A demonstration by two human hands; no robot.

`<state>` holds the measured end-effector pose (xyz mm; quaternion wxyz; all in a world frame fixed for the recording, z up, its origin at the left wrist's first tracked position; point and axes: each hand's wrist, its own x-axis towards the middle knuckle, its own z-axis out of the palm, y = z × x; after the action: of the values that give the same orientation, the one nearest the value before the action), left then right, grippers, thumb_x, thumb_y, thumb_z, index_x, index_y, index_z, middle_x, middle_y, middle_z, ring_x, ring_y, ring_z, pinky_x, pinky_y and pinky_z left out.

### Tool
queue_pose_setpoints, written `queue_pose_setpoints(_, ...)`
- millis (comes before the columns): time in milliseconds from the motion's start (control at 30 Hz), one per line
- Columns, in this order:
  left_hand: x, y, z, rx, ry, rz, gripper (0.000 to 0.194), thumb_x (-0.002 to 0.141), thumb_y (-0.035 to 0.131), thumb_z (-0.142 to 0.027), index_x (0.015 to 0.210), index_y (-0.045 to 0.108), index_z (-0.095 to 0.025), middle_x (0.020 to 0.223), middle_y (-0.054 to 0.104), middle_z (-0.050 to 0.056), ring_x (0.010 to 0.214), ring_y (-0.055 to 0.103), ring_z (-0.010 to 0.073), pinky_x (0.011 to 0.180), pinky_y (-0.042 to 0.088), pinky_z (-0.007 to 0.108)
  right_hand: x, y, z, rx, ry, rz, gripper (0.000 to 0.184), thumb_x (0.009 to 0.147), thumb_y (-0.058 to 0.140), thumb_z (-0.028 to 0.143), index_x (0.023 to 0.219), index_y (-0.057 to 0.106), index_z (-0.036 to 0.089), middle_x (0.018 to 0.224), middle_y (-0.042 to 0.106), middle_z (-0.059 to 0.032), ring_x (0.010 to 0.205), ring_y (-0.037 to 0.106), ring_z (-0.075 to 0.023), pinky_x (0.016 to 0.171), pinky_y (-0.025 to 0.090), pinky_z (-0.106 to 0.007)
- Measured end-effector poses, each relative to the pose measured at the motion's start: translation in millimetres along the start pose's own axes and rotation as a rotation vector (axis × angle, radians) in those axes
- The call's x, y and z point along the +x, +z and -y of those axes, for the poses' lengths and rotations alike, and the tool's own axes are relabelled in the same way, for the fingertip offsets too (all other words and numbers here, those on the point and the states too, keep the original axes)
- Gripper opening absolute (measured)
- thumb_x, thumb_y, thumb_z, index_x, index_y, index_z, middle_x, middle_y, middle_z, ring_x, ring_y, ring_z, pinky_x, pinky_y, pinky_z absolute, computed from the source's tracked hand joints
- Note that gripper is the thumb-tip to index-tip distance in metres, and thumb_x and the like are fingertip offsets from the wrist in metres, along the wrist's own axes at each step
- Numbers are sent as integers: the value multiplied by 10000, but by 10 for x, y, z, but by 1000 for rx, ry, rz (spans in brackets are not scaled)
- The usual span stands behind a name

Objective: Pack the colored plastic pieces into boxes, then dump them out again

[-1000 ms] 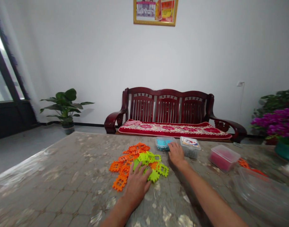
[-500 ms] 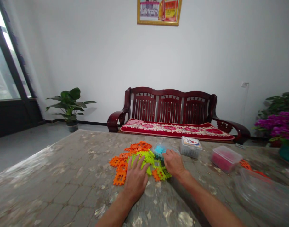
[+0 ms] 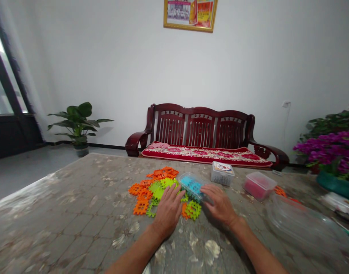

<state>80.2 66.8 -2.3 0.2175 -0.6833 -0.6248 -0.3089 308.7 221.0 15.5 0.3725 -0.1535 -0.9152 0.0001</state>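
Tub [image 3: 188,192] slides from near the surface's [image 3: 86,220] far edge to green tiles [image 3: 156,188]: right hand [image 3: 221,203] half-curled, gripping it; left hand [image 3: 170,209] splayed over them.

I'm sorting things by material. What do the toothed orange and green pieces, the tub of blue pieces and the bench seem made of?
Toothed pieces: probably semi-matte plastic; flat, even, bright colour.
Tub: likely clear, glossy plastic; its blue pieces show through.
Bench: apparently varnished wood; dark red, with shiny highlights.
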Motion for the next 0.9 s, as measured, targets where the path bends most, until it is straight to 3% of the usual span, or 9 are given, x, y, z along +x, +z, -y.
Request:
queue_pose_setpoints(133,153,-24,-96,-24,12,117,536,923,560,-131,1453,550,-211,1564,538,106,1518,402,311,1239,377,559,21,180,6,-114,-133,-75,263,933,652,213,1182,732,242,1145,783,-101,1050,725,-234,943,581,-399)
queue_pose_setpoints(267,386,-64,-99,-83,35,311,671,858,622,-133,1514,500,-200,1639,432,127,1561,308,347,1262,324,575,1,228,74,-214,-161,-105,266,1004,589,258,1225,730,220,1153,781,-117,1071,718,-224,945,577,-377)
queue_pose_setpoints(400,562,-18,-74,-157,36,451,644,843,676,-193,1475,556,-226,1576,522,113,1523,384,345,1261,321,553,-20,213,157,-258,-138,-80,289,1032,521,232,1219,740,221,1163,784,-112,1096,715,-217,960,569,-370)
queue_pose_setpoints(633,640,26,-129,-196,-57,392,434,913,701,-339,1342,660,-290,1458,626,78,1403,510,317,1247,286,572,43,203,216,-222,-69,-111,290,1043,481,205,1071,769,212,1062,808,-84,1014,737,-195,943,533,-320)
queue_pose_setpoints(733,713,5,-136,-221,-92,386,300,949,680,-410,1225,713,-297,1311,700,61,1293,584,288,1236,277,567,97,182,241,-188,8,-130,326,1067,457,246,984,769,208,957,808,-66,891,742,-173,847,514,-268)
queue_pose_setpoints(900,778,77,-157,-238,-160,351,257,940,687,-429,1134,733,-268,1171,713,62,1194,621,280,1156,390,498,148,161,270,-137,133,-144,450,1100,380,348,915,765,207,849,788,-58,768,719,-163,744,473,-244)
